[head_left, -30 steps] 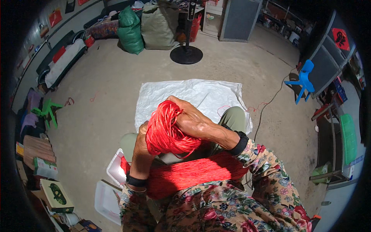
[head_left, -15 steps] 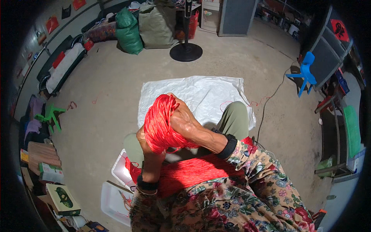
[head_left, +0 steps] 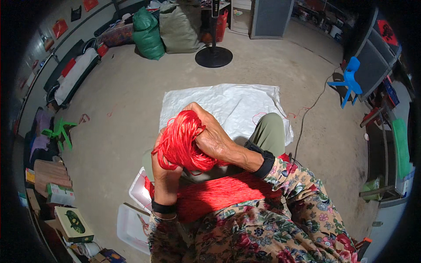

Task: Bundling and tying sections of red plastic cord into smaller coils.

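A thick bundle of shiny red cord (head_left: 182, 140) is held up between my two hands, above my knees. My left hand (head_left: 165, 168) grips its left and lower side, with the fingers mostly hidden behind the strands. My right hand (head_left: 212, 136) is wrapped over the right side, its fingertips tucked into or behind the cord. Across my lap lies a broad layer of more red cord strands (head_left: 228, 195), below both wrists. Dark bands circle both wrists.
A white sheet (head_left: 219, 94) is spread on the floor beyond my knees. White plastic trays (head_left: 131, 225) stand at my lower left. Farther off are a fan base (head_left: 213, 57), full sacks (head_left: 148, 37), a blue chair (head_left: 349, 79) and a green stool (head_left: 60, 131). A cable (head_left: 307, 114) runs along the floor at right.
The bundle has turned and tipped in my hands, so its looped end now faces up more. My left hand has shifted slightly left and shows more beside the cord.
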A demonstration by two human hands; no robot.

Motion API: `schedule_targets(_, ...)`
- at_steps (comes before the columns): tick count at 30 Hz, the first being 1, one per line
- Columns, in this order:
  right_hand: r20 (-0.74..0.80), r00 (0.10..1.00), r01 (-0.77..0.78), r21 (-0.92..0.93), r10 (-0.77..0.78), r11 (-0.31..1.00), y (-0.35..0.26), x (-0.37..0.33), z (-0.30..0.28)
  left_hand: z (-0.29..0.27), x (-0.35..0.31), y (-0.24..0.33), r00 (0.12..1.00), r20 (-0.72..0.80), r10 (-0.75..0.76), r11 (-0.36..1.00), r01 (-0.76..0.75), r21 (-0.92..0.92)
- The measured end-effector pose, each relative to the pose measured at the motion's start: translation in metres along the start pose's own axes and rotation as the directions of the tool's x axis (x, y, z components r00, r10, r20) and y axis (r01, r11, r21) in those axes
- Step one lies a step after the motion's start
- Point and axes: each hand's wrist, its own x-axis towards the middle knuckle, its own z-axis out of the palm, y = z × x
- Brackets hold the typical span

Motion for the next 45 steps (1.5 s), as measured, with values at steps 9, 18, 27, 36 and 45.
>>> schedule_targets(9, -0.064, 0.992, 0.107, 0.006, -0.106, 0.994, -0.009, 0.001, -0.003, 0.001, 0.038, 0.019, 0.98, -0.107, -0.17, 0.923, 0.12, -0.365)
schedule_targets(18, 0.1, 0.995, -0.042, 0.519, -0.012, 0.854, -0.013, 0.006, -0.019, -0.01, 0.04, 0.056, 0.986, -0.099, -0.137, 0.975, 0.116, -0.19)
schedule_targets(27, 0.128, 0.991, -0.05, 0.657, -0.046, 0.752, 0.002, 0.009, -0.031, 0.002, 0.032, 0.071, 0.993, 0.003, -0.114, 0.988, 0.114, -0.101)
schedule_targets(36, 0.12, 0.942, 0.199, 0.554, -0.314, 0.809, -0.008, 0.018, -0.042, -0.005, 0.026, 0.088, 0.979, 0.186, 0.081, 0.873, -0.159, 0.461)
schedule_targets(45, 0.136, 0.991, 0.016, -0.132, 0.002, 0.991, -0.018, 0.008, -0.035, 0.035, 0.027, 0.069, 0.986, 0.155, 0.064, 0.899, -0.124, 0.419)
